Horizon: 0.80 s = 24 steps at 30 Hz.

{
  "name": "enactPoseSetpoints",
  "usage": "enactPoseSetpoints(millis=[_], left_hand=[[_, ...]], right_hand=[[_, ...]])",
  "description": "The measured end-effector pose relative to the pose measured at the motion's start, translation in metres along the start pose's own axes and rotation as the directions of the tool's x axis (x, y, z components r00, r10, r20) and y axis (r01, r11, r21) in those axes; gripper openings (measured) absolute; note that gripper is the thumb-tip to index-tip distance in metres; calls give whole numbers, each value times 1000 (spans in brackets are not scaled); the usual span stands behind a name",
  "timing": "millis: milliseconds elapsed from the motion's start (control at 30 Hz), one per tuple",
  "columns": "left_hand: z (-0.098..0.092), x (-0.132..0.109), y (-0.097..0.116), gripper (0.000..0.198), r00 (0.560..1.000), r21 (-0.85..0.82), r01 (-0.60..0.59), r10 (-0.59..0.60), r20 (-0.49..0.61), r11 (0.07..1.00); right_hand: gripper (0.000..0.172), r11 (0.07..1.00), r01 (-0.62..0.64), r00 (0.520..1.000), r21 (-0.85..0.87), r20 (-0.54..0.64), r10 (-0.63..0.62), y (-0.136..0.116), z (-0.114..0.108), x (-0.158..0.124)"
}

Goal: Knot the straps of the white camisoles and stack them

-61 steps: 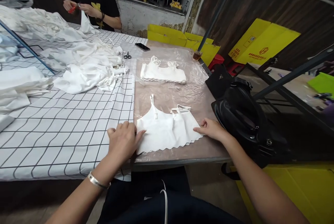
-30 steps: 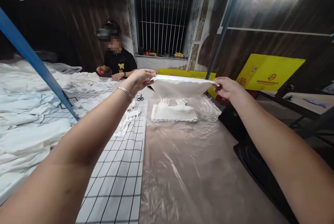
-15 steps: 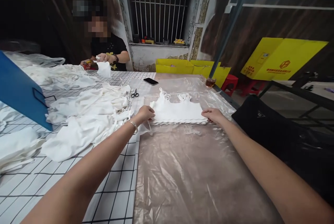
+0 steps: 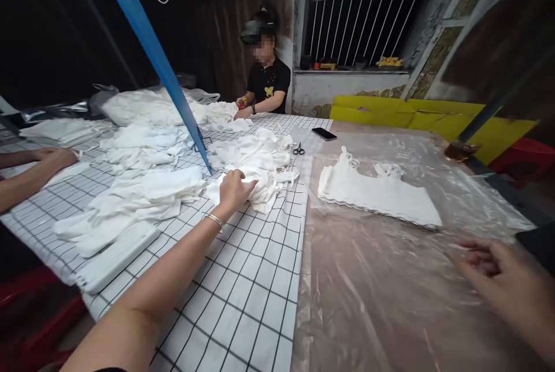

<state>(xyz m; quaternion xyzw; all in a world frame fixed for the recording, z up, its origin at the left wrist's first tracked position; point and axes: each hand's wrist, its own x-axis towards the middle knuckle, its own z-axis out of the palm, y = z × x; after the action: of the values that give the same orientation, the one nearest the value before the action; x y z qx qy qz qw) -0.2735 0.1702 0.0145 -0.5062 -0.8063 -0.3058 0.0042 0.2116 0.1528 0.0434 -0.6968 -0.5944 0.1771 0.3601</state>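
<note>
My left hand [image 4: 233, 187], with a silver bracelet at the wrist, is closed on a crumpled white garment [image 4: 264, 186] in the loose pile on the checked cloth [image 4: 243, 291]. My right hand [image 4: 498, 271] hovers low over the clear plastic sheet [image 4: 377, 279] at the right, fingers loosely apart and empty. A neat stack of folded white tops [image 4: 377, 192] lies on the plastic between the two hands, touched by neither.
Heaps of white garments [image 4: 143, 198] cover the checked cloth. Scissors [image 4: 298, 149] and a phone [image 4: 324, 133] lie further back. A blue bar [image 4: 151, 51] slants over the table. One person sits at the far end [image 4: 264, 80]; another person's arm [image 4: 34, 170] reaches in at left. Yellow boxes [image 4: 411, 115] stand behind.
Both hands have let go of the folded stack. My left hand has moved left onto the loose garment pile and closed on a piece; my right hand has drawn back toward me. The view has swung left.
</note>
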Motion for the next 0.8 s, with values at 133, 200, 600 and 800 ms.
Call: enactPoseSetpoints(millis=[133,200,600,800], left_hand=[[0,-3,-20,30,940,-108,320,-301,159,941],[-10,-2,-16,27,945,-167,309,-284,160,936],[-91,-174,-37,15,735,-398,-444,580,351,803],[-108,-203,-42,20,777,-640,-215,527,346,737]], right_hand=[[39,993,82,997,84,3,-82,-22,17,-68],[41,986,107,994,126,12,-110,-30,25,-98],[30,895,151,897,421,323,-303,-141,90,-160],[23,890,267,724,370,533,-438,-197,101,-173]])
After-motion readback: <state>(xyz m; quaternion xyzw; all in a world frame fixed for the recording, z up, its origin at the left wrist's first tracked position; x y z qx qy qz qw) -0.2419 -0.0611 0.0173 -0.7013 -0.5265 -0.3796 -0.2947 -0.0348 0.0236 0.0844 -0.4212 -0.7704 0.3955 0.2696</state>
